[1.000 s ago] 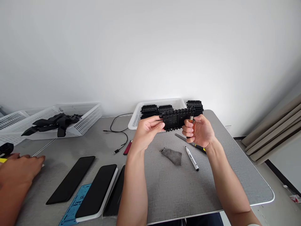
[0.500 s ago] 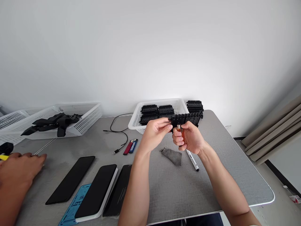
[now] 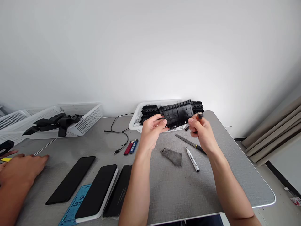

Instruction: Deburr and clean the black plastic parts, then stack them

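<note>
My left hand (image 3: 153, 128) pinches the left end of a black ridged plastic part (image 3: 178, 115), raised over the front of a white basket and tilted up to the right. Its broad panelled side faces me, slightly blurred. My right hand (image 3: 202, 130) is closed around a small orange-handled tool (image 3: 200, 115); only its dark end shows above the fist, the rest hidden by the fingers. The fingertips are close to the part's lower right corner; whether they touch cannot be made out. Below the hands lie a flat file (image 3: 187, 140), a white marker (image 3: 192, 160) and a grey cloth (image 3: 172, 157).
Similar black parts (image 3: 150, 110) sit in the white basket (image 3: 134, 121), with another behind its right side. Red (image 3: 128, 147) and blue lighters, a black cable (image 3: 127, 138) and several phones (image 3: 97, 191) lie leftward. Another person's hand (image 3: 25, 169) rests at far left, near a basket of black pieces.
The black part has been turned so its broad side faces me. My right hand has moved right from beneath it, with the tool still in it, uncovering the file.
</note>
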A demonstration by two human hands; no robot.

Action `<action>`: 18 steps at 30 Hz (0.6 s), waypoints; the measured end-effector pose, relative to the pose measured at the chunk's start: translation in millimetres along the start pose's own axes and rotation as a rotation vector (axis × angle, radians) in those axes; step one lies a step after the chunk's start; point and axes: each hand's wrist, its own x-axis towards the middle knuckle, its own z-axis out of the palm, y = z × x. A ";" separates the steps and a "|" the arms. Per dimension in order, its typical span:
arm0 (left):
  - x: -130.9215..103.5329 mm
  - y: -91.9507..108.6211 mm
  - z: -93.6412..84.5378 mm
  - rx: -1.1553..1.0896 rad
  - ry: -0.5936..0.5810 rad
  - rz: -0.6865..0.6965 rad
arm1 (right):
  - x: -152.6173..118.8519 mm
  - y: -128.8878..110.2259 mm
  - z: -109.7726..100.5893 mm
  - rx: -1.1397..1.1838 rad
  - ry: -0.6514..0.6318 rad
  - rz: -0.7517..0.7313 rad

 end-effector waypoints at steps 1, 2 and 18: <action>0.6 0.7 0.1 -0.046 0.017 -0.004 | 3.4 3.6 -1.9 -0.018 0.120 -0.086; 1.0 1.5 0.1 -0.089 0.022 -0.010 | 7.1 7.7 -3.0 -0.034 0.214 -0.143; -2.3 -4.7 0.0 0.196 -0.175 -0.014 | 25.5 28.1 1.9 -0.005 0.235 -0.237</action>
